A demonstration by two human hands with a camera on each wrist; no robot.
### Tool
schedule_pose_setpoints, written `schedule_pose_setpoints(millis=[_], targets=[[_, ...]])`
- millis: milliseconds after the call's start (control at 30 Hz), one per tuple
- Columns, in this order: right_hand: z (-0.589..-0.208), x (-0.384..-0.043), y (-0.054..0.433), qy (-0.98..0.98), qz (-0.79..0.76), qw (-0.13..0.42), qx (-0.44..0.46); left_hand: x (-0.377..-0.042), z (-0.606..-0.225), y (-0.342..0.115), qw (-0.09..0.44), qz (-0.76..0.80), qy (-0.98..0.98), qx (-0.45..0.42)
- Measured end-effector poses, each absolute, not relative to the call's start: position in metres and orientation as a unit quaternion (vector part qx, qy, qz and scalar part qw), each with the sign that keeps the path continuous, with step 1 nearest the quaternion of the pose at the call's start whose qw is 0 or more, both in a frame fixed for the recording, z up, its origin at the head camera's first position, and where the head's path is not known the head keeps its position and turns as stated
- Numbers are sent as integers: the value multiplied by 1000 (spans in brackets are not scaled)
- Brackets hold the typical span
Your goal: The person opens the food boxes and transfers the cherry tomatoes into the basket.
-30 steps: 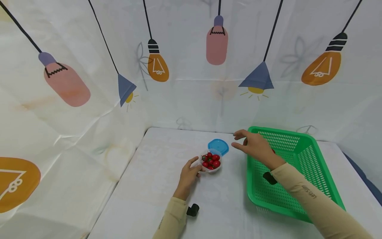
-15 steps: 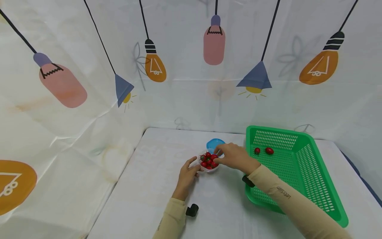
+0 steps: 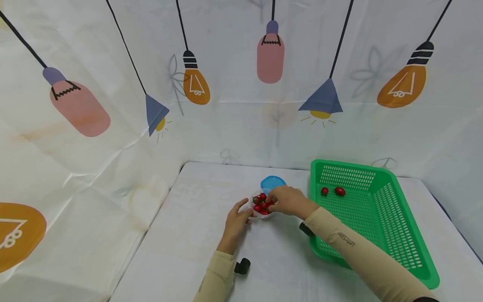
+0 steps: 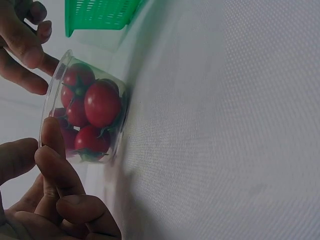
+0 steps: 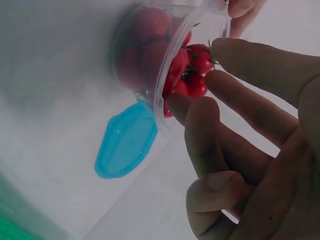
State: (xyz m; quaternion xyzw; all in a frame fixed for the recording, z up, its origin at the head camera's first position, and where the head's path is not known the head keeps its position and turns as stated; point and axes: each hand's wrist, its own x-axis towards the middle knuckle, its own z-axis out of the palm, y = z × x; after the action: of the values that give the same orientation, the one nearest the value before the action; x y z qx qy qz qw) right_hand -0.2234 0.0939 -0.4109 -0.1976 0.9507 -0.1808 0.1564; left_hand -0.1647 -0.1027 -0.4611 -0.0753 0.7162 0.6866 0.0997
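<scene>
A small clear plastic tub of red cherry tomatoes, some with green stems, stands on the white table. My left hand holds its near left side, thumb and index finger at the rim in the left wrist view. From the right, my right hand reaches over the tub's mouth. In the right wrist view its fingertips dip past the rim, thumb and index finger right at a stemmed tomato, with a gap between them. Behind the tub lies a blue lid.
A green plastic basket stands to the right, under my right forearm. Two red tomatoes lie near its back left corner. A white sheet printed with lamps hangs behind and to the left of the table.
My right hand has moved left from above the basket to the tub, its fingers now in among the tomatoes. Two tomatoes in the basket came into full view. The left hand stays at the tub.
</scene>
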Motion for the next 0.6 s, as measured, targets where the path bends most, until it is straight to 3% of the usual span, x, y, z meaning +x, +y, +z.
schedule_pose_setpoints(millis=[600], targets=[[-423,-239,92,927,-204,233,-210,-167,-464,-103,94,688,716,-73]])
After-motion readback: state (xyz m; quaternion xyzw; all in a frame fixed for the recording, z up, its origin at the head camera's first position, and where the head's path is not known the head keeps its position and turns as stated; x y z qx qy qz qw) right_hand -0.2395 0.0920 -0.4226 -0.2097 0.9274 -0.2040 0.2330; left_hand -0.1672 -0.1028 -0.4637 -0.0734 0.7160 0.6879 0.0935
